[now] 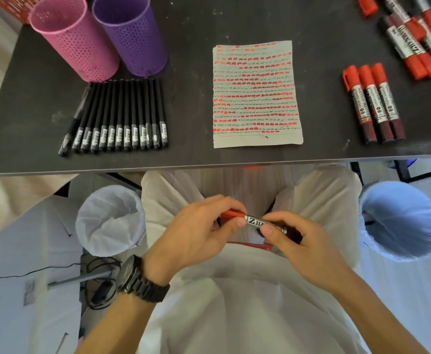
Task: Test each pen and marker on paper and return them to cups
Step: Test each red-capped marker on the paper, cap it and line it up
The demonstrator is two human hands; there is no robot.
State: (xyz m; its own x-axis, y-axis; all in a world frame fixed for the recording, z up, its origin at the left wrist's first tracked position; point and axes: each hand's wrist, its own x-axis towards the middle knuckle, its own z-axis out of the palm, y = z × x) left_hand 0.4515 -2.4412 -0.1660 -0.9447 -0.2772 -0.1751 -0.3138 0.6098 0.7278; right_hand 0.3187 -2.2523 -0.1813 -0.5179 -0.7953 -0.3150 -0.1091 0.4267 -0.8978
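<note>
The marker (254, 221) is being gripped crosswise, cap by the left hand (199, 231), barrel by the right hand (301, 241); the paper (256, 93) is lying straight ahead.

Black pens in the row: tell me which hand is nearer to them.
Left. The left hand is over the lap, right of the black pens; the right hand is farther right. Both grip one marker.

Head view looks steeply down, near table (191, 149)

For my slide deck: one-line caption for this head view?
Left hand and right hand grip a red marker below the table bearing black pens, paper, cups.
</note>
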